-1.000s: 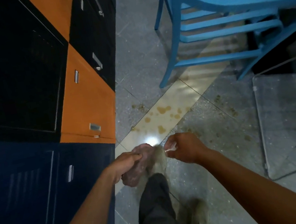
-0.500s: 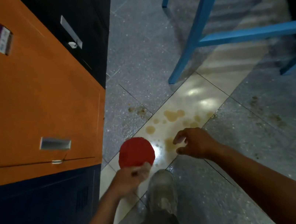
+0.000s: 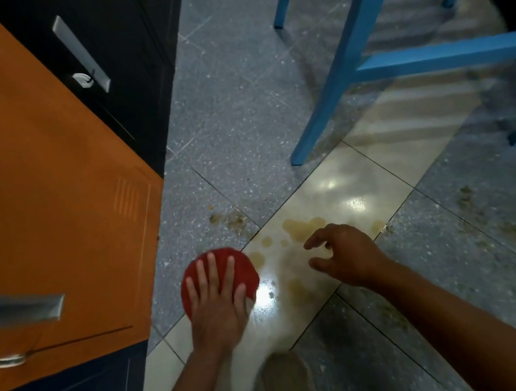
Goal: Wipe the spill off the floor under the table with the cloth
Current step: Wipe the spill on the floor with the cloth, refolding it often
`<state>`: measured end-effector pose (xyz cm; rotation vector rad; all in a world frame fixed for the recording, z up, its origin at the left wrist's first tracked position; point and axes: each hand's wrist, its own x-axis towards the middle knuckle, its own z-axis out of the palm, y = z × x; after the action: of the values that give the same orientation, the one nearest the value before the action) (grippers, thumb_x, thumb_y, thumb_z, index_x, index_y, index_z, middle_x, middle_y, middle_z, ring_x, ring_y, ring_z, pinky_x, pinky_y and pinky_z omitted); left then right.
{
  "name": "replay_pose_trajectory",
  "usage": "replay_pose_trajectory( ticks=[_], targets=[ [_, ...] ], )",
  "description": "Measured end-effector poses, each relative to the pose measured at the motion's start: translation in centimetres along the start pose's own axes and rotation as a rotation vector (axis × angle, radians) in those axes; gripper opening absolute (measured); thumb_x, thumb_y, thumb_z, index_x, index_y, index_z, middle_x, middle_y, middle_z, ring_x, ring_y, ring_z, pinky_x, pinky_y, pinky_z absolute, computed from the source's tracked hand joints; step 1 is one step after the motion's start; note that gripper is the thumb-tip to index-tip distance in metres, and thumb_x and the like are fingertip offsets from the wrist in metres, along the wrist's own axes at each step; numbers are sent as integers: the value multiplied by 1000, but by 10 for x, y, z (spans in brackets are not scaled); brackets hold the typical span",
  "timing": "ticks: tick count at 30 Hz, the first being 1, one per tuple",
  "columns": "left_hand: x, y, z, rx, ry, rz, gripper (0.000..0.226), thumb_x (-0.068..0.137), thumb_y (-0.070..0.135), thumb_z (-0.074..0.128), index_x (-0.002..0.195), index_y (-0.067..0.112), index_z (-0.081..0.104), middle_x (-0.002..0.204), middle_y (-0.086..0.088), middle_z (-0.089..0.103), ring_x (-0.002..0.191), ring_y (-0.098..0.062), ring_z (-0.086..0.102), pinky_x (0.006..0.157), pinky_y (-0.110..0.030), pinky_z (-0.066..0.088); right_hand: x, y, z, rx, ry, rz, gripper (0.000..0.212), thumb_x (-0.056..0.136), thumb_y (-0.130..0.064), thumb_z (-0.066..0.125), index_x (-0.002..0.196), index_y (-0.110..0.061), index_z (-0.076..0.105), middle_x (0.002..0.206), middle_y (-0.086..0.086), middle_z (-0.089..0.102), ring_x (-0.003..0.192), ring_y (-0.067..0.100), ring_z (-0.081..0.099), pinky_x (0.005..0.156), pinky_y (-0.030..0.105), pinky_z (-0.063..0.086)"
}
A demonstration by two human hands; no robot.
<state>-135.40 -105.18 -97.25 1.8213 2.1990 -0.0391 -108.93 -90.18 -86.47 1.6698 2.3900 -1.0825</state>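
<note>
A round red cloth (image 3: 247,269) lies flat on the floor beside the lockers. My left hand (image 3: 216,306) presses on it with the fingers spread, covering its near half. Brownish spill patches (image 3: 300,227) spread over the pale tile (image 3: 350,187) just right of the cloth, with more specks (image 3: 230,218) on the grey floor behind it. My right hand (image 3: 343,254) hovers over the spill, fingers curled and apart, holding nothing.
An orange locker door (image 3: 47,195) and dark lockers (image 3: 127,63) stand close on the left. Blue chair legs (image 3: 335,92) rise at the back right. More spill stains (image 3: 505,230) dot the grey tiles on the right. My shoe (image 3: 287,386) is at the bottom.
My view has dropped closer to the floor. The left hand has laid the red cloth flat and now presses on it with spread fingers. The right hand stays over the spill.
</note>
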Motion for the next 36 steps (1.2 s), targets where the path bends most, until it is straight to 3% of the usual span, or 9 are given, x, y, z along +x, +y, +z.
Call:
replay_pose_trajectory(
  ticks=[8,14,17,20,23,27,29,33,36],
  targets=[
    [142,15,-25,-91,-49,-237,69,109,56,13,169,27,-5,176,-15,-12,162,-36,-14,128,-62,-5,5,20,-25,79,18,75,25,89,-42,73,112,-34,71,110,-12,68,91,6,63,81,29,53],
    [15,-4,-3,14,-86,268,71,108,55,26,169,21,11,177,-10,0,163,-34,0,129,-62,12,-5,49,-38,73,0,134,24,90,-43,71,112,-32,72,109,-11,70,91,8,64,80,28,51],
    [-40,-27,-4,35,-152,384,68,109,54,29,169,23,18,177,-8,5,163,-33,7,125,-62,22,-12,60,-34,64,-16,139,25,89,-45,70,112,-33,72,108,-10,70,91,9,63,82,30,53],
    [0,-31,-10,66,-123,452,69,108,54,34,168,24,19,177,-9,6,163,-34,7,126,-62,22,-16,65,-26,56,-17,155,26,89,-48,70,111,-34,71,109,-11,70,91,7,63,82,28,50],
    [92,-10,-24,79,-49,266,74,105,58,29,169,27,10,177,-10,-2,163,-34,-2,129,-61,11,-20,56,-14,64,-48,142,27,87,-49,71,111,-36,70,110,-12,69,93,6,62,84,29,51],
    [143,22,-24,31,-142,4,80,102,60,15,168,22,-12,174,-17,-17,160,-40,-16,129,-61,-8,-31,40,-2,13,-77,121,31,88,-50,70,116,-37,68,115,-10,67,97,9,62,88,30,51],
    [112,35,-14,67,-111,127,76,106,57,16,168,20,-7,175,-18,-12,161,-40,-11,129,-63,2,-37,39,-8,11,-42,127,32,88,-49,69,118,-37,68,117,-9,67,101,11,61,88,30,50],
    [14,8,-4,132,-103,618,72,107,54,35,169,22,16,177,-12,6,163,-37,7,128,-62,19,-45,54,-39,-4,63,139,31,88,-45,71,118,-34,70,117,-6,68,103,13,61,87,29,49],
    [1,-30,-14,181,-127,712,72,106,55,41,168,25,21,177,-9,9,163,-34,10,127,-60,23,-61,75,-50,-53,70,180,32,90,-44,70,120,-34,69,124,-6,68,110,14,61,92,31,48]
  ],
)
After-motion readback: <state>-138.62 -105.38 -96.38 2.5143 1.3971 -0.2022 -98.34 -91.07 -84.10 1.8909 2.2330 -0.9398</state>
